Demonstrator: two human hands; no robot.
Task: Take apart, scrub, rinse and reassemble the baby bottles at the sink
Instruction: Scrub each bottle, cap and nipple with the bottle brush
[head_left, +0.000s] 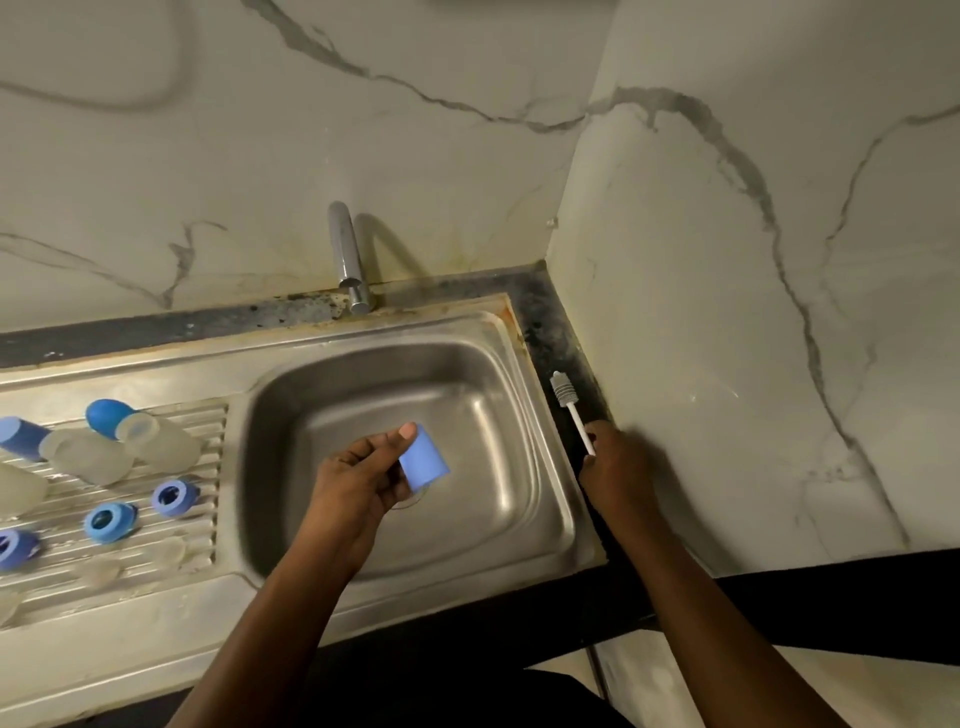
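Over the basin of a brushed stainless-steel sink (511, 415), the left hand (358, 467) holds a pale blue cap (423, 457), a smooth, matte plastic cylinder tilted with its flat end toward the lower right; the thumb lies along its top edge and the other fingers curl under it. At the sink's right edge the right hand (613, 467) pinches the lower end of a bottle brush (563, 389), whose thin white stick handle runs up to a short, ribbed grey head. The brush lies on the speckled dark stone counter (545, 312), and the hand is a little blurred. On the ridged steel drainboard (208, 519) to the left lie frosted, translucent bottle bodies (161, 436) on their sides, one touching a glossy, deeper blue domed cap (106, 415). Three blue screw rings (174, 496) with dark round openings sit apart from one another nearer the front, beside faint, clear, soft-looking pieces that are too blurred to name. A plain chrome tube faucet (345, 254) rises behind the basin, with rust-coloured staining around its base. Both walls (727, 260) are glossy cream marble with grey veins.
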